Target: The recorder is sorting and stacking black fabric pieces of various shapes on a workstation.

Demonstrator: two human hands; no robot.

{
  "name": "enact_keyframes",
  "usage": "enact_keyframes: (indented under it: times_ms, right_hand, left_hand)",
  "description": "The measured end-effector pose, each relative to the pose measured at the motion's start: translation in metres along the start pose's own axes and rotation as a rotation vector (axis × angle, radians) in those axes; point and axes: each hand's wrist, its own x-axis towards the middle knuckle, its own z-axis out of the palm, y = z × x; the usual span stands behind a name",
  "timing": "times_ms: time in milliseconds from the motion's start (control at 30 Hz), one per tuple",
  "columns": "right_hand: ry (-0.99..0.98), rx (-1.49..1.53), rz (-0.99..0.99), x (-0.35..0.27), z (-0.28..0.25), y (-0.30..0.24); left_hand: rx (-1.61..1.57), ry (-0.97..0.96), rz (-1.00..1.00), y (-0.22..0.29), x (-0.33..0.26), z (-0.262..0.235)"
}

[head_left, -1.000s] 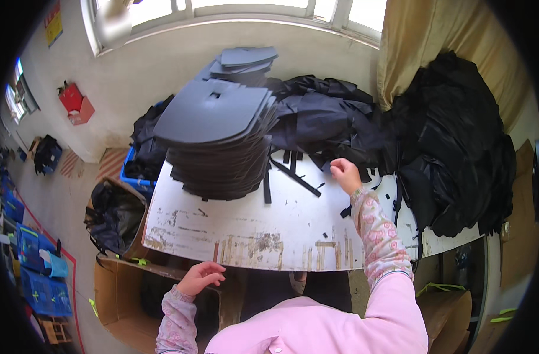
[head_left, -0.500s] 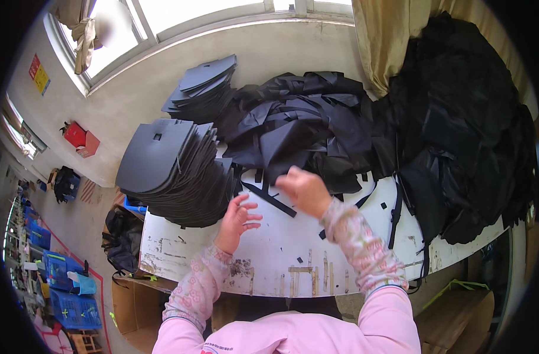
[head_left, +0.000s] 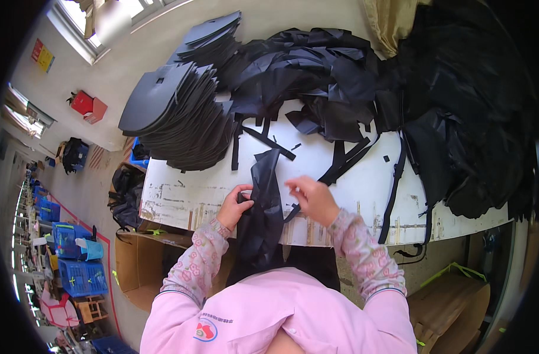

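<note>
My left hand (head_left: 234, 207) is closed on the edge of a black fabric piece (head_left: 266, 197), with the thumb over the cloth. The piece hangs in folds across the table's near edge, its lower end close to my body. To its right is my right hand (head_left: 312, 199), fingers curled but apart, and nothing shows in them. A black strap end (head_left: 293, 212) lies between that hand and the cloth. Beyond them, a pile of black fabric pieces (head_left: 305, 74) with loose straps (head_left: 343, 162) covers the far part of the white table (head_left: 207, 203).
Stacked dark grey panels (head_left: 157, 97) rise at the table's left, with another stack (head_left: 210, 35) behind. A large black fabric heap (head_left: 464, 118) fills the right side. Cardboard boxes (head_left: 142, 265) stand below the table; blue crates (head_left: 83, 277) line the floor at left.
A black fabric piece has come toward me from the pile and is now in my left hand. My right hand has shifted slightly right and nearer. The view has tilted down.
</note>
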Motion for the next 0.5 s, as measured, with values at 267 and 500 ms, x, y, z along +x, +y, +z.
enact_keyframes:
  times_ms: [267, 500]
  right_hand:
    - [-0.089, -0.202, 0.358, 0.080, 0.030, -0.016]
    - [0.031, 0.227, 0.343, 0.025, -0.027, 0.020]
  left_hand:
    - [0.619, -0.200, 0.531, 0.050, -0.052, 0.033]
    - [0.703, -0.316, 0.457, 0.056, -0.085, 0.002]
